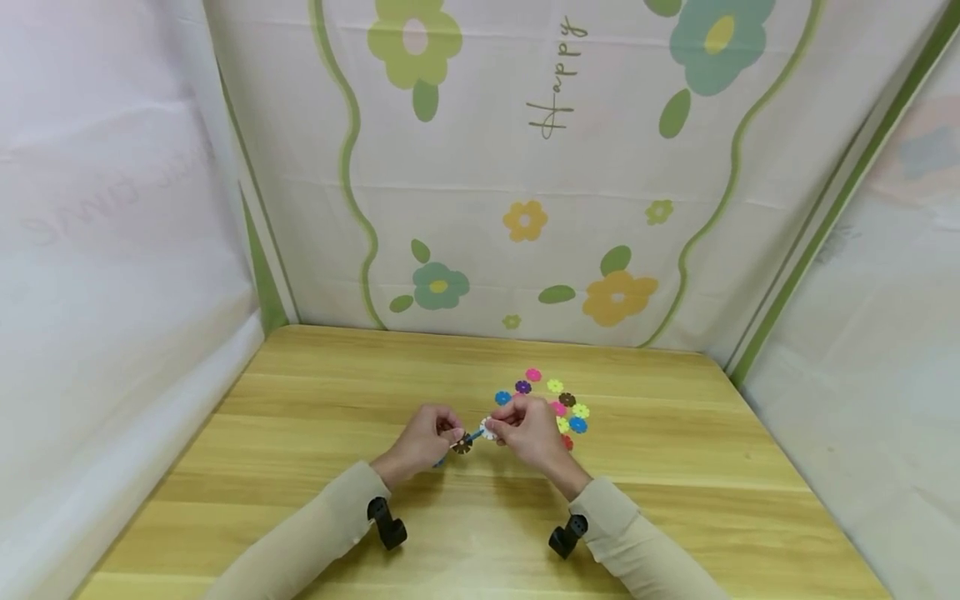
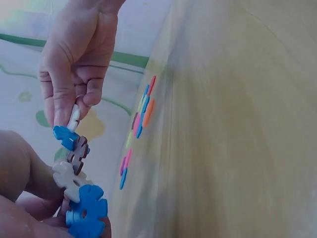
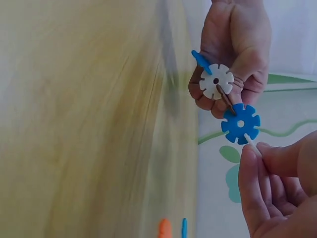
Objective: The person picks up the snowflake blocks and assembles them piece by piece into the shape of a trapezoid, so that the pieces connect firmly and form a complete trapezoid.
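A short chain of notched plastic discs hangs between the two hands above the table. My left hand (image 1: 427, 437) grips its near end, where a blue disc (image 2: 93, 224) and a white disc (image 3: 209, 88) join. A brown disc (image 1: 462, 446) follows, then another blue disc (image 3: 232, 130). At the far end, a white disc (image 1: 486, 432) is pinched between thumb and fingers of my right hand (image 1: 534, 432). This white disc meets the blue one's edge in the right wrist view; how deep it sits in a slot is hard to tell.
Loose discs lie on the wooden table (image 1: 675, 467) around and beyond the right hand, among them a pink disc (image 1: 533, 375), a purple disc (image 1: 522, 387) and a blue disc (image 1: 577, 425). A printed cloth wall (image 1: 465, 167) rises behind the table.
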`<state>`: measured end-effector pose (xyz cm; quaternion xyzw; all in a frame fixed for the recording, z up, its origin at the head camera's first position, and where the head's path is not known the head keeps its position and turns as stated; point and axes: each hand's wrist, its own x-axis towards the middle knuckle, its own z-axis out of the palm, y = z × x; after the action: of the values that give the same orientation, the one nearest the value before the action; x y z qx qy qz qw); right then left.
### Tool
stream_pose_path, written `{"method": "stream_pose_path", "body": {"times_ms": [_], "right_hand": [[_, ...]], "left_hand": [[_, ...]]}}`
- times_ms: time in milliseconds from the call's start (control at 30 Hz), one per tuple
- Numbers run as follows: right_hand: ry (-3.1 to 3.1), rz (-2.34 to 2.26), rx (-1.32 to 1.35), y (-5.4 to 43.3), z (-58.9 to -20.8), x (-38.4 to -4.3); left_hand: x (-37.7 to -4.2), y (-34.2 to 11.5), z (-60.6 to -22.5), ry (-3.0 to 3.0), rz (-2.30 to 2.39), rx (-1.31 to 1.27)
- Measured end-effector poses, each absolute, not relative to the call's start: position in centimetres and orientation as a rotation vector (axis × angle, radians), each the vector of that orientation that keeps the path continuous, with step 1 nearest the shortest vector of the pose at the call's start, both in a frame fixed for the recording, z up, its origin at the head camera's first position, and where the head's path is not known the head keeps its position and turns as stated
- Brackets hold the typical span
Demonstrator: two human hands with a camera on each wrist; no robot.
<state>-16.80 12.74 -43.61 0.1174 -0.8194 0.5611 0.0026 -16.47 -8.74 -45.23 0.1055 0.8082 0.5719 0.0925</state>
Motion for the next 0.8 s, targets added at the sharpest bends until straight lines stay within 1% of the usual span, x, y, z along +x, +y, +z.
{"method": "stream_pose_path", "body": {"times_ms": [233,533,700,800], "right_hand": [[-2.524,1.928,0.207,13.9,-44.5,-16.6],[-2.543,1.902,0.315,13.8,-44.5,-16.8],[-2.551,1.850,0.385,13.6,-44.2,-16.7],[-2.558,1.774,0.425,13.3,-43.6,-16.6]], "left_hand": [[-17.1,-9.4,-45.3,2.303,1.627,0.440],[-17.7,-10.1,-45.8,1.997,1.689,0.486],[-18.1,-10.0,-45.3,2.058,1.566,0.554],[-18.1,-9.6,-44.7,2.142,1.489,0.656]]}}
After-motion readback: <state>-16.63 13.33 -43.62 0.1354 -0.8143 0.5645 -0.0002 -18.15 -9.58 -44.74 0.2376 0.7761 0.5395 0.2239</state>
